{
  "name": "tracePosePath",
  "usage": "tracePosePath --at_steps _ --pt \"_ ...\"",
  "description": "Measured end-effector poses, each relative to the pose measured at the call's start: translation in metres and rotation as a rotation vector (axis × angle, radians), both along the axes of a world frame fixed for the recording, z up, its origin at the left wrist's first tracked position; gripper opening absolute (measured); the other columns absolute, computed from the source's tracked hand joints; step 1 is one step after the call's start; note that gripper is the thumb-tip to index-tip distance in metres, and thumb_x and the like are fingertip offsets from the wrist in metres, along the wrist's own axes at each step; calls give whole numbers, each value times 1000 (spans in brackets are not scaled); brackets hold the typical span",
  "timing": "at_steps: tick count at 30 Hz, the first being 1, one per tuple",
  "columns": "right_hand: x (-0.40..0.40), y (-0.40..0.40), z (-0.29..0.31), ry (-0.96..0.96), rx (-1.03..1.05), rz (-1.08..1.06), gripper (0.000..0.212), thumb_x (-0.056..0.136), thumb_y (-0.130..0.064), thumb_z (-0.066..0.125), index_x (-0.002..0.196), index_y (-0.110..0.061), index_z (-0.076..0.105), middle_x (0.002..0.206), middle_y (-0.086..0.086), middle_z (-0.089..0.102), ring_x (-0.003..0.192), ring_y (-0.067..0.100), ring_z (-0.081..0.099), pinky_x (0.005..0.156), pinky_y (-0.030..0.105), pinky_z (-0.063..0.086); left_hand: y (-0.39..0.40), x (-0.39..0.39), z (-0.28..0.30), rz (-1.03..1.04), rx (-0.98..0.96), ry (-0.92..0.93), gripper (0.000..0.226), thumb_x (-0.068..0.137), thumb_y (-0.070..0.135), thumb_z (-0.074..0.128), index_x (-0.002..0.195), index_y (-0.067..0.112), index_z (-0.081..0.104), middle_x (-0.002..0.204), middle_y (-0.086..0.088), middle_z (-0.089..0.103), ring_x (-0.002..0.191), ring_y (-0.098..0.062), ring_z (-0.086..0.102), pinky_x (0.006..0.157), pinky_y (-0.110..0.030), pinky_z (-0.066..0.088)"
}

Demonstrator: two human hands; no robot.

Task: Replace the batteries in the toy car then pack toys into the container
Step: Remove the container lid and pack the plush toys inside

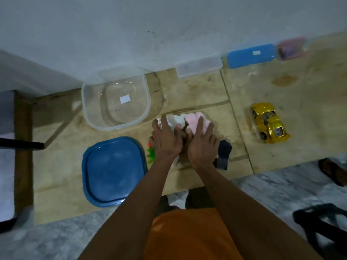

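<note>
Both my hands lie over a small heap of toys in the middle of the wooden table. My left hand [166, 137] covers a white soft toy [175, 120], fingers spread over it. My right hand [201, 142] lies on a pink plush toy [193, 120]. A green and red toy [150, 153] peeks out left of my left wrist, and a dark toy [224, 153] sticks out to the right. The clear plastic container [90, 117] stands empty behind and left of the heap. Its blue lid [112, 171] lies in front of it. The yellow toy car [269, 122] sits apart at the right.
Against the wall stand a clear flat box [199, 66], a blue box [251, 55] and a pink box [291, 47]. The table's front edge runs just below my forearms. A dark crate [323, 222] is on the floor at the right, with a sandal [332, 171] near it.
</note>
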State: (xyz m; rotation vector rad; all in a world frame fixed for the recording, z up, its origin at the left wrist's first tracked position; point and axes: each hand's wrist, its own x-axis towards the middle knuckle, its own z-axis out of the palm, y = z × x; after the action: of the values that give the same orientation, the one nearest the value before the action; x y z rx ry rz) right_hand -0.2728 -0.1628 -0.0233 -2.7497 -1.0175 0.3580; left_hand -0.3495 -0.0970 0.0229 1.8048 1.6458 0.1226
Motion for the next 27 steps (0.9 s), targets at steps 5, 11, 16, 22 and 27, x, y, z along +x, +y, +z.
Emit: tracePosePath --at_steps 5,11,16,22,27 --pt "32 18 10 179 -10 103 62 104 -54 28 158 -28 13 157 17 27 105 39 63 74 46 55 11 32 -16 61 -101 98 58 104 51 35 156 29 21 163 -14 12 136 -42 40 113 -56 23" --pt "62 18 15 416 89 113 58 102 -54 35 154 -31 23 149 6 31 104 32 61 74 34 42 15 53 -24 94 -43 106 54 102 53 39 151 33 30 161 -8 23 132 -41 44 107 -55 33" --pt "74 22 20 441 133 115 51 102 -55 37 148 -33 34 146 1 36 107 30 60 80 36 45 20 59 -26 159 -58 61 45 101 46 47 142 29 43 149 -9 38 123 -42 50 104 -55 35" --pt "92 37 33 364 169 96 38 103 -49 41 134 -31 53 136 1 48 109 26 59 80 33 42 26 60 -12 243 19 -42 43 99 43 54 139 28 47 143 -9 39 123 -36 51 106 -52 34" --pt "98 47 33 268 203 118 34 101 -42 47 129 -27 59 133 5 53 106 31 62 75 32 40 35 55 5 239 106 -263 50 96 48 54 140 23 49 137 -13 42 122 -33 51 102 -48 46"
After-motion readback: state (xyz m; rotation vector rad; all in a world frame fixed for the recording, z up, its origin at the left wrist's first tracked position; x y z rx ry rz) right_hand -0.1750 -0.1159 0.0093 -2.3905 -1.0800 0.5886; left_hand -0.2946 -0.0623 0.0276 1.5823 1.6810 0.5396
